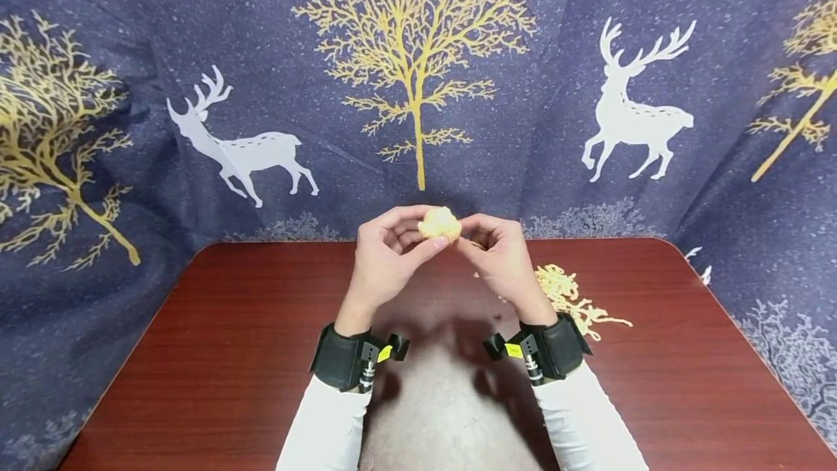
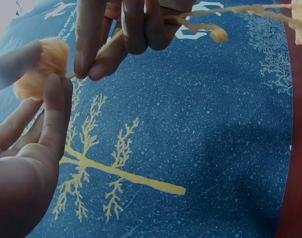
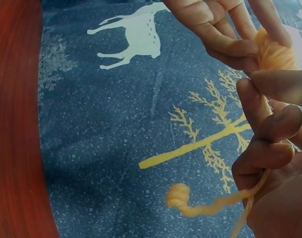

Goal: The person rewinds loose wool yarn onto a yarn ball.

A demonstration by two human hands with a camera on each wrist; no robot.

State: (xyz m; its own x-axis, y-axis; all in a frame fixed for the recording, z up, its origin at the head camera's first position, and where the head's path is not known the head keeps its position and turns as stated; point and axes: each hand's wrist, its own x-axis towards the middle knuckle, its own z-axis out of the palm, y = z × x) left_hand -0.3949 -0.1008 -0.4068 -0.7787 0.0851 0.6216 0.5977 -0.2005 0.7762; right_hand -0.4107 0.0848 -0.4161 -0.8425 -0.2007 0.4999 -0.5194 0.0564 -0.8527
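Above the far part of the table, my left hand holds a small ball of pale yellow yarn between thumb and fingers. Close at its right side, my right hand pinches the yarn strand that runs out of the wound ball. The strand passes through the curled fingers of the right hand and trails off behind it. A short kinked bit of yarn dangles beside that hand in the right wrist view.
A loose tangled heap of yarn lies on the red-brown table, right of my right wrist. A dark blue cloth with trees and deer hangs behind the table's far edge. Each wrist wears a black strap with a small camera mount.
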